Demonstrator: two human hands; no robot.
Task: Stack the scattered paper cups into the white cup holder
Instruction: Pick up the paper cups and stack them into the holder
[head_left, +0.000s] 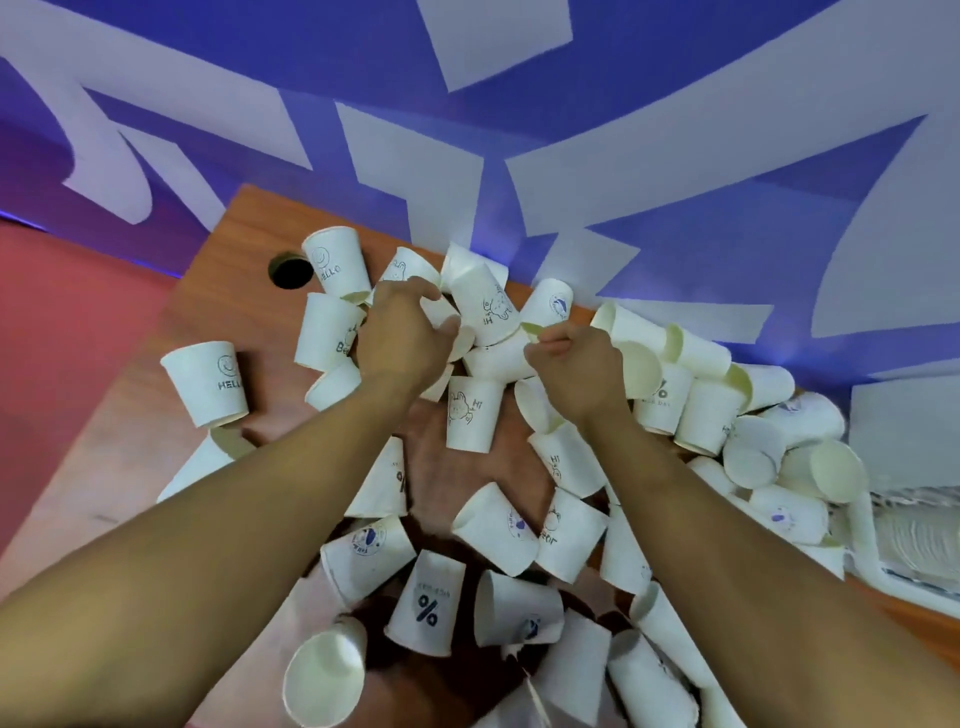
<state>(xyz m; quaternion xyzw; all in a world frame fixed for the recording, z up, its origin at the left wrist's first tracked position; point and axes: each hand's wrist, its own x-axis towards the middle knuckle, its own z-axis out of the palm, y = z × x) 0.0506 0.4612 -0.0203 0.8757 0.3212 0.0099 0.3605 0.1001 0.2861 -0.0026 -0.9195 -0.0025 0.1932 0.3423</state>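
A wooden table (244, 228) stands against a blue wall (363, 62) painted with large white shapes, and a pink floor (62, 322) shows to the left. A round hole (290, 270) is cut in the tabletop near its far left corner. Paper cups (566, 535) lie in a loose heap across the middle and right of the table, some upright, most tipped on their sides, printed with small faces, rabbits, "HI" or a percent sign. A HELLO cup (208, 384) stands apart at the left. Both bare forearms reach from the near edge to the far middle of the heap. The left hand (402, 332) has its fingers curled over a plain cup (465, 343) at the far side of the pile. Just to its right, the right hand (576, 364) is closed like a fist, thumb and fingers pinching the rim of a tipped cup (493, 358). The white cup holder (865, 540) sits at the right edge of the table, beside the heap; a ribbed stack of cups (919, 535) seems to lie in it, though it is blurred.
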